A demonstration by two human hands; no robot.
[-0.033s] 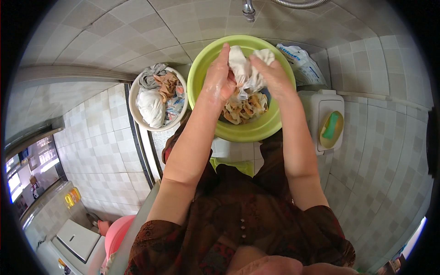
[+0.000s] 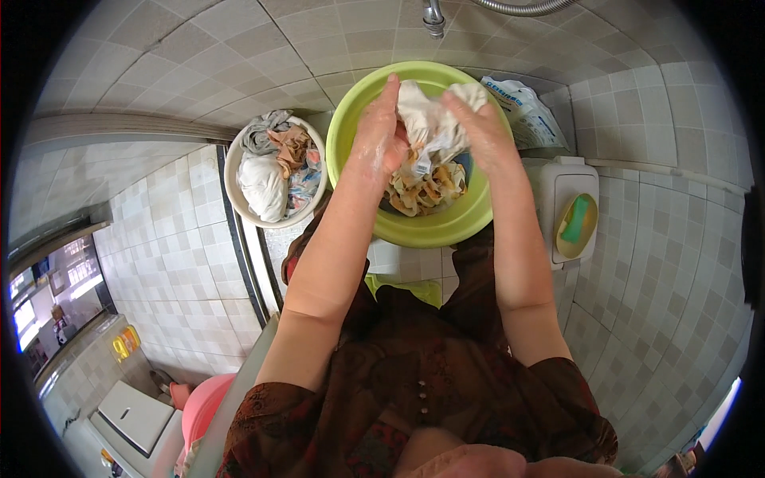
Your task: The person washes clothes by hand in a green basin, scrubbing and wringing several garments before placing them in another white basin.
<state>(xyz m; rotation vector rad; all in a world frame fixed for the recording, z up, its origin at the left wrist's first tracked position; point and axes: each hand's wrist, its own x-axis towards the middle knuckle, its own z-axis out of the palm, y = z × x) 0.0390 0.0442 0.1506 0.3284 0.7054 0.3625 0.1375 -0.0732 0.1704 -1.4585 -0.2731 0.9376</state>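
Observation:
Above a lime-green basin (image 2: 347, 197), both hands hold a wet white cloth garment (image 2: 430, 119) that looks bunched and creased. My left hand (image 2: 381, 131) grips its left side, thumb side up. My right hand (image 2: 480, 131) is closed on its right side, slightly smeared by motion. A white label-like tag (image 2: 421, 168) hangs at the garment's lower end. Below it in the basin lies a crumpled cream and tan patterned cloth (image 2: 430, 193), with some dark fabric partly hidden. Wet suds shine on my left wrist.
A white tub (image 2: 229, 177) of grey, tan and white laundry stands left of the basin. At right are a plastic detergent bag (image 2: 526, 115) and a lidded bin (image 2: 558, 179) bearing a soap dish (image 2: 587, 239) with green soap (image 2: 575, 219). A metal tap (image 2: 433, 20) projects above.
My right hand has shifted slightly to the right, spreading the white garment wider between both hands. My left hand stays nearly in place.

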